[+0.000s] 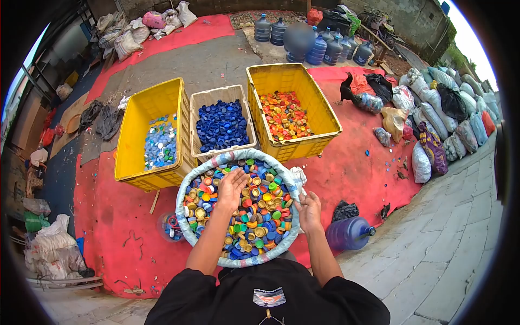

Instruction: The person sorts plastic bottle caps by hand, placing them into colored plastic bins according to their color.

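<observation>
A round basin with a pale blue wrapped rim (186, 230) stands close in front of me, filled with mixed plastic bottle caps (254, 216) in gold, blue, green, orange, red and white. Over the caps in its upper middle, my left hand (232, 189) is open with its fingers stretched out; no cap shows in it. My right hand (309, 212) is at the basin's right rim, fingers loosely bent and apart, nothing visible in them. Beyond the basin stand a yellow crate (127, 143) of pale blue and white caps, a white crate (196, 122) of dark blue caps, and another yellow crate (319, 111) of orange and red caps.
A large water jug (349, 234) lies right of the basin, beside a black bag (345, 210). A clear container (171, 227) sits left. Full sacks (433, 108) line the right side; several blue jugs (318, 51) stand behind. A dark chicken (346, 91) is on the red mat (368, 157).
</observation>
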Action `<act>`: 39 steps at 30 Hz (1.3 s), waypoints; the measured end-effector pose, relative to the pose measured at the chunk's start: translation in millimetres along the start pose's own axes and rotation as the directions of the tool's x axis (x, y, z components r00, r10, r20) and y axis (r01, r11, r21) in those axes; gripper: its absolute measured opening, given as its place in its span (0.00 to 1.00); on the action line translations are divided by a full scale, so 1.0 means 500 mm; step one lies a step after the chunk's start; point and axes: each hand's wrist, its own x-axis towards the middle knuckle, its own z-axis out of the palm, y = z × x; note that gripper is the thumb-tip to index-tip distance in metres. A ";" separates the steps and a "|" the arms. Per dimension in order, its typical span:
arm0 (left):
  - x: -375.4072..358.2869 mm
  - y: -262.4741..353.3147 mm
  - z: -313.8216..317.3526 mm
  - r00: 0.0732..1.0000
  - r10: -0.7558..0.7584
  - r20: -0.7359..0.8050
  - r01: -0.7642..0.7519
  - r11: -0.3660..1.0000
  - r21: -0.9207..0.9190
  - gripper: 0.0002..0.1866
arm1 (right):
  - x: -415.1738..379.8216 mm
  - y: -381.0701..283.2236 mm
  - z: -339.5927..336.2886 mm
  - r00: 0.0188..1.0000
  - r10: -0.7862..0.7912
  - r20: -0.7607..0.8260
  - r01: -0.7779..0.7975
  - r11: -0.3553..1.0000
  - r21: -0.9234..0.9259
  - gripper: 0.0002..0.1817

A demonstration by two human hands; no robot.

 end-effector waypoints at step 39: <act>-0.306 0.002 -0.337 0.948 0.248 -0.200 -0.154 0.906 0.395 0.09 | 0.006 0.229 0.281 0.524 -0.163 0.836 0.815 -0.191 -0.548 0.31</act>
